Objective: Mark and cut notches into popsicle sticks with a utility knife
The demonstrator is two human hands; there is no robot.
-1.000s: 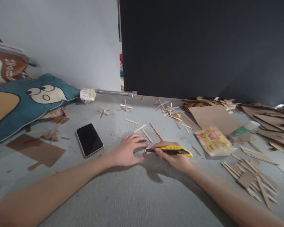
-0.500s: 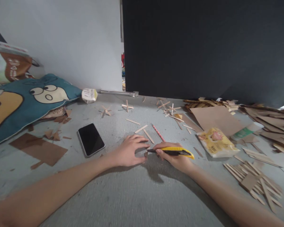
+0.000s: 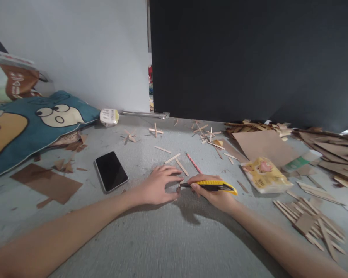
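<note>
A yellow and black utility knife (image 3: 216, 185) is gripped in my right hand (image 3: 220, 199), its blade end pointing left. My left hand (image 3: 159, 185) rests on the grey table with thumb and fingers curved around a tiny brownish piece (image 3: 179, 188), too small to name. The knife's tip meets that piece or lies right beside it; I cannot tell which. Just beyond my fingers lie thin wooden sticks (image 3: 181, 166) and a red-and-white patterned stick (image 3: 193, 163).
A phone (image 3: 111, 171) and brown cardboard (image 3: 46, 181) lie to the left, near a blue cushion (image 3: 60, 112). Crossed-stick shapes (image 3: 156, 130) stand farther back. To the right are a yellow tissue pack (image 3: 265, 173), a glue tube (image 3: 301, 161) and a stick pile (image 3: 310, 222).
Almost nothing differs. Both hands and the knife keep their places, with only a very slight shift around the small piece.
</note>
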